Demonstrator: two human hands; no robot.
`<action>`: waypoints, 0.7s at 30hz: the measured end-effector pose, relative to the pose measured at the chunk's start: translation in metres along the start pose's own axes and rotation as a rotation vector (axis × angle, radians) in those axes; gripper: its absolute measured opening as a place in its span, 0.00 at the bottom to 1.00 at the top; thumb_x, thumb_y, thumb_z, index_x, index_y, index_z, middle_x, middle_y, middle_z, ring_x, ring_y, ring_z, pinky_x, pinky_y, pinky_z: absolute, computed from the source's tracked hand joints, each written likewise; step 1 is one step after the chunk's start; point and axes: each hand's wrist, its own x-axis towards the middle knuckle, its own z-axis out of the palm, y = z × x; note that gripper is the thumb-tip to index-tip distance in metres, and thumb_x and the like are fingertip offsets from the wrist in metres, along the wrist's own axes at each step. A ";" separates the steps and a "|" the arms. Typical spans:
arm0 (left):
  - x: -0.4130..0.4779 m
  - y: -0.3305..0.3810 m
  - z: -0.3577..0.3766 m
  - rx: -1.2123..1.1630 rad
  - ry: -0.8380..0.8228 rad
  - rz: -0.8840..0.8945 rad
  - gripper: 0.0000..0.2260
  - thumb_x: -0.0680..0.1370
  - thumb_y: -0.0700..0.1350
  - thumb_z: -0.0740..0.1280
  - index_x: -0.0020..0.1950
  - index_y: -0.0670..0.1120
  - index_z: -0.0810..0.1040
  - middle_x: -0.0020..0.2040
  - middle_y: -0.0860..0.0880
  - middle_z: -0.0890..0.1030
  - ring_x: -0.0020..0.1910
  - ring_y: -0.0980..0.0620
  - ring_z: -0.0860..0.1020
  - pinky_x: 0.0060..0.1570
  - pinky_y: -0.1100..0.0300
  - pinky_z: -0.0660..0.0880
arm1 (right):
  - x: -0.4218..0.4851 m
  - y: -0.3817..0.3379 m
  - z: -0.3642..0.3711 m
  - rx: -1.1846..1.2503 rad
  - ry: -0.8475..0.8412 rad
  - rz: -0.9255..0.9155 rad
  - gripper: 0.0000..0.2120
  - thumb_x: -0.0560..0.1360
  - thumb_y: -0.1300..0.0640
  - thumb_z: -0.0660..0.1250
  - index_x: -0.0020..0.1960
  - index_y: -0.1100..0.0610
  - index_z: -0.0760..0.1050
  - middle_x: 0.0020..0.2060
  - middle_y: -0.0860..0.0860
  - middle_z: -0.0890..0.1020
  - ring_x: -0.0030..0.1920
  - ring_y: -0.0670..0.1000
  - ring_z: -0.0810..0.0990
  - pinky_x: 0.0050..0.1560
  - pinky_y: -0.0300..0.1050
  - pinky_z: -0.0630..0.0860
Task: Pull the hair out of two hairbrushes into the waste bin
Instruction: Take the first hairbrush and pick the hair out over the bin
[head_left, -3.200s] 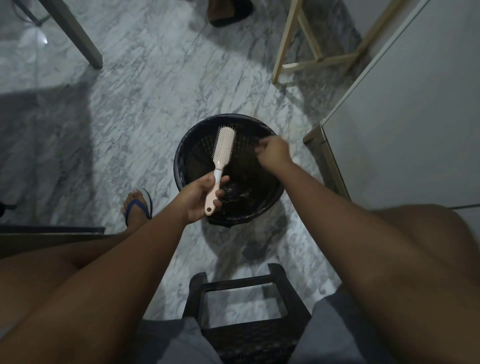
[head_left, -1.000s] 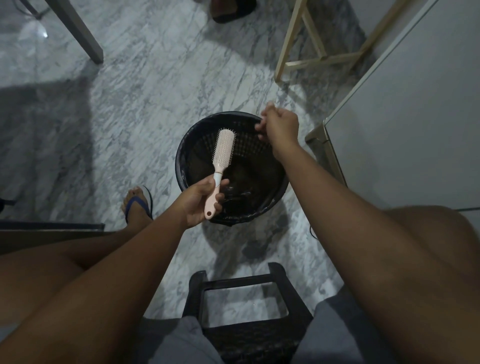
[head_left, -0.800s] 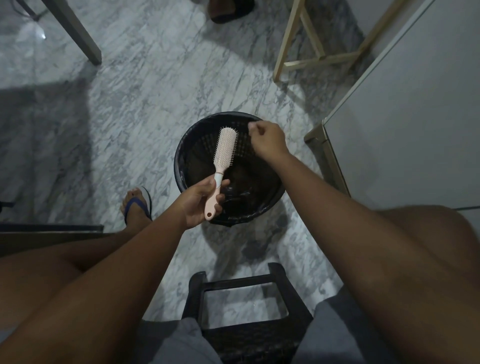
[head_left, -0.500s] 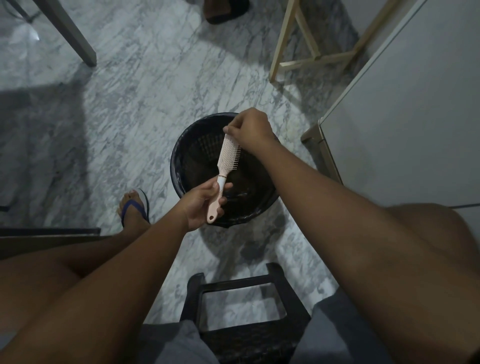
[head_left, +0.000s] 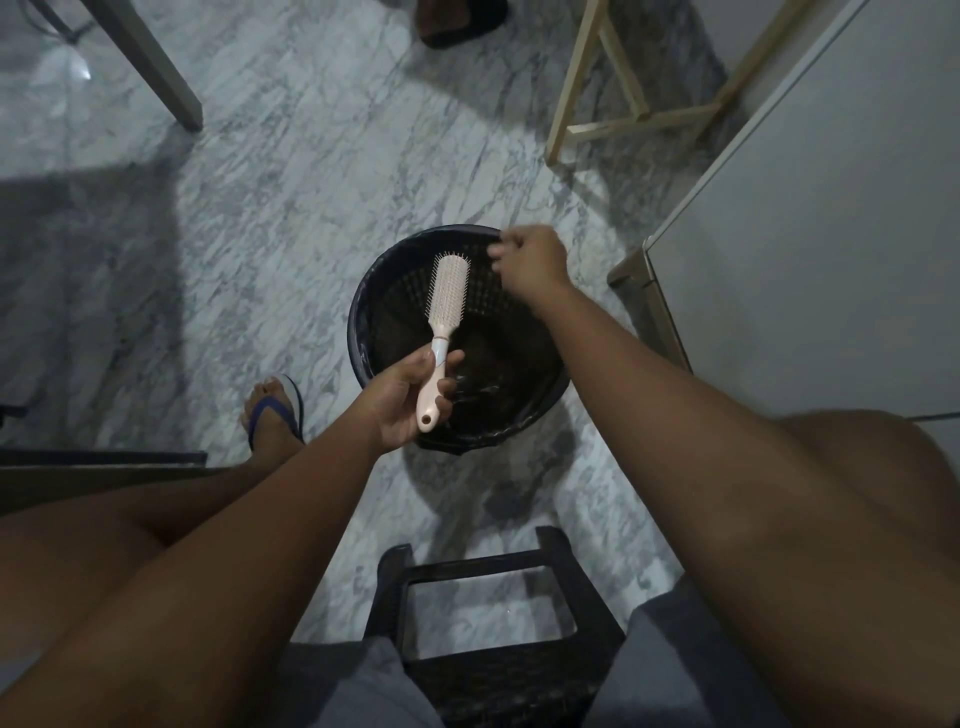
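Note:
A pink hairbrush (head_left: 451, 283) is held bristles up over the black waste bin (head_left: 359, 332). My left hand (head_left: 402, 402) grips its handle above the bin's near side. My right hand (head_left: 530, 260) hovers over the bin's far right rim, a little to the right of the brush head and apart from it. Its fingertips are pinched together, as on a fine strand of hair; the hair barely shows against the dark bin. Dark clumps lie at the bottom of the bin. I see only one hairbrush.
I sit on a black plastic stool (head_left: 493, 566) on a marble floor. A white cabinet (head_left: 805, 260) stands close on the right, a wooden frame (head_left: 613, 119) beyond it, and a table leg (head_left: 150, 67) at far left. My foot in a blue flip-flop (head_left: 272, 415) rests left of the bin.
Half a second ago my right hand was on the brush head; it has pulled away to the right, over the bin's rim. The left hand still holds the brush over the bin.

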 end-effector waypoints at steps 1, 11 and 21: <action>0.000 0.001 0.001 -0.005 -0.001 0.000 0.16 0.84 0.42 0.57 0.72 0.46 0.70 0.52 0.48 0.82 0.34 0.55 0.73 0.28 0.62 0.73 | -0.003 0.008 0.000 -0.121 -0.072 0.042 0.12 0.79 0.59 0.65 0.58 0.65 0.79 0.52 0.59 0.84 0.52 0.58 0.83 0.56 0.53 0.80; 0.003 0.002 0.006 0.093 0.048 -0.024 0.15 0.84 0.45 0.56 0.68 0.43 0.72 0.53 0.46 0.81 0.34 0.55 0.72 0.28 0.62 0.73 | -0.023 0.029 0.001 -0.214 -0.264 -0.204 0.08 0.76 0.56 0.71 0.44 0.61 0.84 0.31 0.50 0.85 0.30 0.41 0.82 0.37 0.32 0.77; 0.009 -0.001 0.008 0.024 0.079 -0.017 0.17 0.84 0.47 0.56 0.71 0.42 0.69 0.60 0.48 0.81 0.35 0.55 0.77 0.32 0.61 0.78 | -0.017 0.022 -0.003 -0.049 -0.050 -0.101 0.13 0.78 0.57 0.68 0.61 0.58 0.79 0.51 0.52 0.83 0.48 0.46 0.80 0.55 0.41 0.76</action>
